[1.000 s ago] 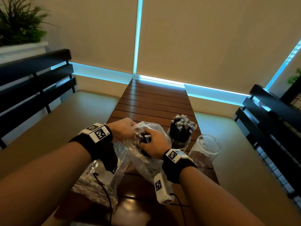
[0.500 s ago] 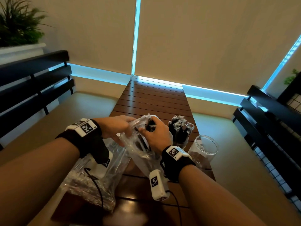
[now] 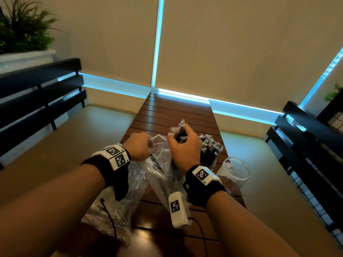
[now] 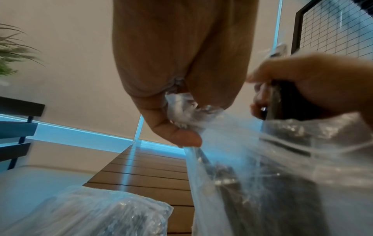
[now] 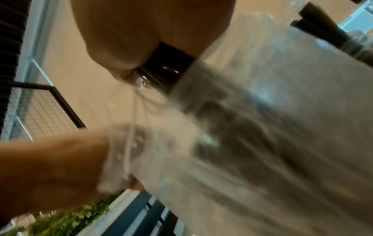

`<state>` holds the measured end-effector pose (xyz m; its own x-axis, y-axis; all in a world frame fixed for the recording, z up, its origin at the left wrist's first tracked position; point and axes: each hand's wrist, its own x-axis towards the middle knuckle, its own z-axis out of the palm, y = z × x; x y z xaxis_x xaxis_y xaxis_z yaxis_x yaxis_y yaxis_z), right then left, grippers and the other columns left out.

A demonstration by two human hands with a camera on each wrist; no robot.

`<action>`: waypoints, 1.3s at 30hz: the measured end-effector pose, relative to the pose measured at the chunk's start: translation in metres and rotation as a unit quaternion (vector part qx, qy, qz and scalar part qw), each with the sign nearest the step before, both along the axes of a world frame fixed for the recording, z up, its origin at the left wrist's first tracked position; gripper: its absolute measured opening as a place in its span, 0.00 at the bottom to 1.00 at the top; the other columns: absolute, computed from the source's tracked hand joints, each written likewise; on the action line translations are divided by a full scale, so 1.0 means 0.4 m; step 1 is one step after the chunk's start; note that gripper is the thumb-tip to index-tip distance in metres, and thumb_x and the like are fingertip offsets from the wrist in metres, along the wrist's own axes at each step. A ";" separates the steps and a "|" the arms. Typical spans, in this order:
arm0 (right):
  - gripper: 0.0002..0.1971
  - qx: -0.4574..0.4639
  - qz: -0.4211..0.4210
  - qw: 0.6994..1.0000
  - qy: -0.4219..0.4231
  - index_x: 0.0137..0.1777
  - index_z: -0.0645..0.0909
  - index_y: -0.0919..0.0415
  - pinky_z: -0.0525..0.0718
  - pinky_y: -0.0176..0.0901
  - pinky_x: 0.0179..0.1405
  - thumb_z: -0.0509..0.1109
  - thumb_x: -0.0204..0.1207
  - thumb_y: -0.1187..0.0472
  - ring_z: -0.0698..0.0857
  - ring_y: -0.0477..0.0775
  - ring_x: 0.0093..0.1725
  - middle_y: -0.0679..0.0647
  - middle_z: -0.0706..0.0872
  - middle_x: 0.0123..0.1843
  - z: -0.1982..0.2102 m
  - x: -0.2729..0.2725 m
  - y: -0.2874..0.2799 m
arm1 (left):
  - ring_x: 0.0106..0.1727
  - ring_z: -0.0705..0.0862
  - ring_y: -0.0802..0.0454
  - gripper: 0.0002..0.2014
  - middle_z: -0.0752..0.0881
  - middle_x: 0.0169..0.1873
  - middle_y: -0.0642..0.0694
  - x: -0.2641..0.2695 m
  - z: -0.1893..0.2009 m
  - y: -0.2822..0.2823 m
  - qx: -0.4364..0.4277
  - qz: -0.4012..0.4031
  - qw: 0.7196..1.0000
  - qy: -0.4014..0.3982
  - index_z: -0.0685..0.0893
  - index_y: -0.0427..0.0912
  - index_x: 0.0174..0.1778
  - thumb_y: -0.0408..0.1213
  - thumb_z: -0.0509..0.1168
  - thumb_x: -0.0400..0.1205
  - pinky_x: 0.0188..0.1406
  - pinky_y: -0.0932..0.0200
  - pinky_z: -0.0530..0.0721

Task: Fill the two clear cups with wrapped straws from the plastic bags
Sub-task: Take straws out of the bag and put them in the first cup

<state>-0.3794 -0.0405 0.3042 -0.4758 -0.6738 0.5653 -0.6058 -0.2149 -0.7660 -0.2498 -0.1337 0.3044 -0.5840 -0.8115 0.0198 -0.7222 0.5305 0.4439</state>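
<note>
My right hand (image 3: 182,143) grips a bundle of black wrapped straws (image 3: 180,132) and holds it above the mouth of a clear plastic bag (image 3: 159,164). My left hand (image 3: 140,147) pinches the bag's rim; the left wrist view shows the bunched plastic (image 4: 187,110) between thumb and fingers. The bundle's lower part (image 4: 282,102) still reaches into the bag. One clear cup (image 3: 210,154) stands packed with dark wrapped straws just right of my right hand. The other clear cup (image 3: 233,173) stands beside it, nearer the table's right edge, and looks empty. The right wrist view is blurred.
A second plastic bag (image 3: 105,219) of straws lies at the near left of the slatted wooden table (image 3: 178,112). Black benches (image 3: 37,93) flank the table on both sides. A potted plant (image 3: 22,32) sits at the far left. Cables trail from my wrist bands.
My right hand has risen, drawing the straw bundle up through the bag's mouth. My left hand keeps its pinch on the bag's rim and has shifted slightly left.
</note>
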 end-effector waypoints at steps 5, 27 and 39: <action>0.13 -0.065 -0.056 0.992 -0.096 0.36 0.75 0.48 0.82 0.32 0.34 0.73 0.76 0.64 0.80 0.36 0.30 0.42 0.82 0.33 0.119 -0.029 -0.010 | 0.48 0.86 0.46 0.06 0.89 0.46 0.42 -0.004 -0.016 -0.005 -0.005 0.027 1.000 -0.004 0.88 0.39 0.45 0.28 0.67 0.78 0.49 0.53 0.85; 0.12 -0.195 -0.061 0.952 -0.226 0.34 0.75 0.49 0.89 0.55 0.43 0.75 0.72 0.62 0.85 0.54 0.34 0.45 0.81 0.31 0.308 -0.096 0.057 | 0.78 0.68 0.51 0.51 0.69 0.78 0.48 -0.112 0.213 0.111 -0.010 -0.220 0.960 0.174 0.61 0.51 0.83 0.51 0.76 0.63 0.79 0.47 0.67; 0.23 -0.165 0.034 0.973 -0.157 0.58 0.77 0.59 0.81 0.29 0.47 0.69 0.77 0.39 0.85 0.38 0.47 0.48 0.85 0.50 0.285 -0.117 0.147 | 0.32 0.80 0.58 0.13 0.83 0.33 0.58 -0.217 0.172 0.106 -0.141 -0.149 0.943 0.260 0.78 0.54 0.41 0.31 0.72 0.74 0.33 0.65 0.73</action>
